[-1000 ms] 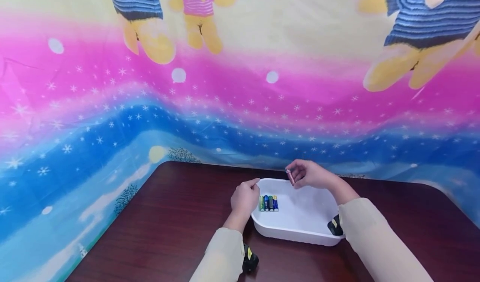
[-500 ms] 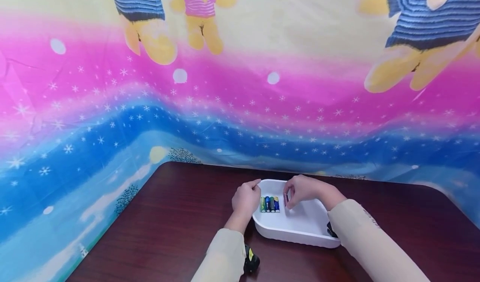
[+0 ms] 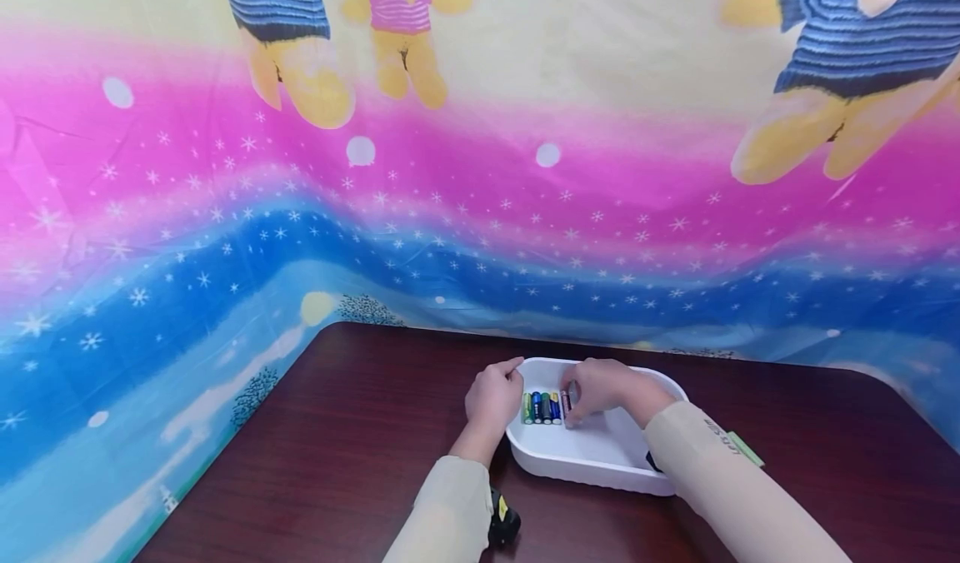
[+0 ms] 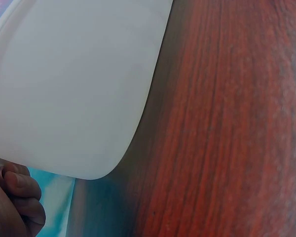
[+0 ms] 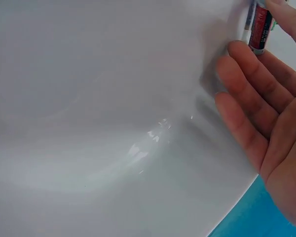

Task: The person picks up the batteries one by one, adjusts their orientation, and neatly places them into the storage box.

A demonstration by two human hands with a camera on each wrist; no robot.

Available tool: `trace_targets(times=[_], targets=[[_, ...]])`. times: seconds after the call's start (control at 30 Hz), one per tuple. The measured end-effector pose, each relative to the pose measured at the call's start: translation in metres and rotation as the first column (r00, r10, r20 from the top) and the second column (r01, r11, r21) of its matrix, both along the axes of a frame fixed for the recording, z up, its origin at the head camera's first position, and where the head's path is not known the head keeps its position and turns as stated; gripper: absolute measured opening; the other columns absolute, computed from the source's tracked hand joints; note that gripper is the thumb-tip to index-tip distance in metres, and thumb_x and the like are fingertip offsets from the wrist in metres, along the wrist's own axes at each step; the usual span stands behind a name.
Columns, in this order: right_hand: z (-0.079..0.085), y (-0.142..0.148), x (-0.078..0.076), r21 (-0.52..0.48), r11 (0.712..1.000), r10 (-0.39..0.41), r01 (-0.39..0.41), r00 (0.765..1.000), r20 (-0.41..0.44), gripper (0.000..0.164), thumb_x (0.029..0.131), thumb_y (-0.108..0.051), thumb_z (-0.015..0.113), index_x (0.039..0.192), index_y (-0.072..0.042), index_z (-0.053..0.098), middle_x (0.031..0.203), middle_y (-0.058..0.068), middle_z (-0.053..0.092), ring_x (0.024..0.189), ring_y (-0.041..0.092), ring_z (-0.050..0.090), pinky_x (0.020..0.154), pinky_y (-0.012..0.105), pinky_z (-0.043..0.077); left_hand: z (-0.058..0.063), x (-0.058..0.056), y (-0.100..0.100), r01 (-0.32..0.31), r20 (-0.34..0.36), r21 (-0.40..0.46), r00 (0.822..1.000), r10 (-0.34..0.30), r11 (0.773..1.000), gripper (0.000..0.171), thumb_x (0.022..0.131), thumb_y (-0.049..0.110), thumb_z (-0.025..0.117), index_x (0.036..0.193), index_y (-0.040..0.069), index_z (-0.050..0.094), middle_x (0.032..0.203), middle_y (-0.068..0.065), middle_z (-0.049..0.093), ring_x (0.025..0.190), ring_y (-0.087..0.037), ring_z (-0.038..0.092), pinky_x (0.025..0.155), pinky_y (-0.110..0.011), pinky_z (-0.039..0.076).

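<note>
A white plastic tray [image 3: 592, 473] sits on the table, and my left hand [image 3: 495, 396] grips its left rim. In the left wrist view the curled fingers [image 4: 23, 190] show at the tray's edge. Inside, several batteries [image 3: 542, 408] in green, blue and dark wrappers lie side by side near the left wall. My right hand [image 3: 600, 390] reaches into the tray and pinches a reddish battery [image 3: 566, 403] between thumb and fingertips, at the right end of that row. The right wrist view shows this red-and-black battery at the upper right, its upper end covered by the thumb.
The dark red-brown wooden table [image 3: 375, 405] surrounds the tray. Behind it hangs a colourful printed cloth [image 3: 480, 171]. A black camera [image 3: 504, 520] with a yellow mark is worn at the left wrist. A pale green strip [image 3: 744, 449] shows beside the right sleeve.
My right hand has come down from above the tray's back rim and moved left, bringing the reddish battery beside the row. The left hand keeps its grip on the rim.
</note>
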State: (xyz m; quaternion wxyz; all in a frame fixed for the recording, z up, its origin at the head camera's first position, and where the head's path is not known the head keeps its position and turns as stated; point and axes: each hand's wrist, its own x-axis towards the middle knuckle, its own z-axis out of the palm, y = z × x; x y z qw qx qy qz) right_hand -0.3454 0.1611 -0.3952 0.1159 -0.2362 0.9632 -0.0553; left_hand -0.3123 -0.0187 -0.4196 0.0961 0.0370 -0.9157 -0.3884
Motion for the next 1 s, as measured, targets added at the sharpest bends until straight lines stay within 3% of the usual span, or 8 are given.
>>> trace_targets(times=[0.23, 0.57, 0.87, 1.0], targets=[[-0.0018, -0.0022, -0.0009, 0.022, 1.000, -0.004, 0.004, 1.000, 0.000, 0.055, 0.063, -0.049, 0.079, 0.108, -0.020, 0.066, 0.068, -0.009, 0.054, 0.060, 0.011, 0.050, 0.064, 0.033, 0.042, 0.0005, -0.0001, -0.0001, -0.002, 0.002, 0.001, 1.000, 0.002, 1.000, 0.029, 0.092, 0.025, 0.053, 0.118, 0.027, 0.066, 0.109, -0.002, 0.067, 0.093, -0.020, 0.064, 0.070, -0.039, 0.049], [-0.0014, -0.0051, 0.0002, 0.041, 0.999, -0.017, 0.017, 1.000, 0.010, 0.055, 0.063, -0.050, 0.079, 0.109, -0.023, 0.064, 0.073, -0.009, 0.054, 0.066, 0.012, 0.049, 0.067, 0.034, 0.042, -0.0005, -0.0003, -0.0006, 0.001, -0.012, -0.002, 1.000, -0.001, 1.000, 0.030, 0.092, 0.024, 0.052, 0.118, 0.027, 0.066, 0.105, -0.002, 0.068, 0.089, -0.020, 0.064, 0.067, -0.037, 0.049], [-0.0016, -0.0044, 0.0004, 0.017, 1.000, -0.020, 0.020, 0.999, 0.033, 0.059, 0.062, -0.051, 0.080, 0.111, -0.024, 0.063, 0.073, -0.009, 0.055, 0.060, 0.011, 0.052, 0.062, 0.033, 0.043, -0.0005, 0.0002, -0.0008, 0.006, -0.015, -0.013, 1.000, -0.006, 1.000, 0.029, 0.092, 0.024, 0.053, 0.117, 0.027, 0.066, 0.109, -0.002, 0.067, 0.091, -0.020, 0.064, 0.068, -0.038, 0.049], [0.0055, -0.0027, 0.0018, -0.023, 0.999, -0.024, 0.026, 0.997, 0.073, 0.057, 0.065, -0.048, 0.079, 0.114, -0.024, 0.062, 0.073, -0.006, 0.056, 0.060, 0.013, 0.054, 0.059, 0.032, 0.043, -0.0003, 0.0004, -0.0009, 0.011, -0.011, -0.029, 1.000, -0.011, 1.000, 0.029, 0.092, 0.024, 0.053, 0.118, 0.027, 0.066, 0.104, -0.002, 0.069, 0.088, -0.020, 0.064, 0.064, -0.036, 0.049]])
